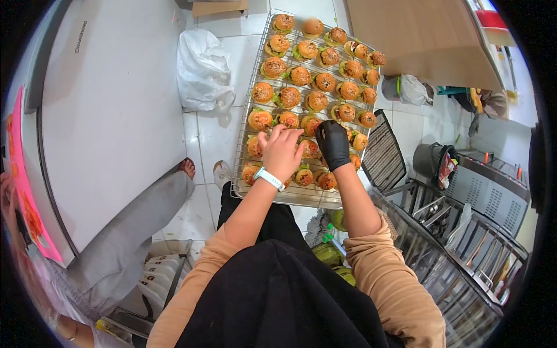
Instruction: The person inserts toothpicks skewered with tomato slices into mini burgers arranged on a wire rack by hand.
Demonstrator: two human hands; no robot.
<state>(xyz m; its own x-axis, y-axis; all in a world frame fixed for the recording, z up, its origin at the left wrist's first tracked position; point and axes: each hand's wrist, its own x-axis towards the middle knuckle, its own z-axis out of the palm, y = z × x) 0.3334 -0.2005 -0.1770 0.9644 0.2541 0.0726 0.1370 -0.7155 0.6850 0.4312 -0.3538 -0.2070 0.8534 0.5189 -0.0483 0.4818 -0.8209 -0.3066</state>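
Rows of mini burgers with seeded, browned buns and green lettuce edges stand on a wire rack over a metal tray. My left hand, bare and with a pale watch at the wrist, hovers palm down over the nearer rows. Its fingers are spread, and it hides some burgers beneath. Beside it, my right hand wears a black glove, its fingers curled in next to a burger in the middle of the rack. Whatever the gloved fingertips hold is hidden.
Left of the rack are a white plastic bag and a large white appliance. A person's grey-trousered leg is at lower left. To the right stand a dark ribbed mat, a wooden panel and a metal rack of utensils.
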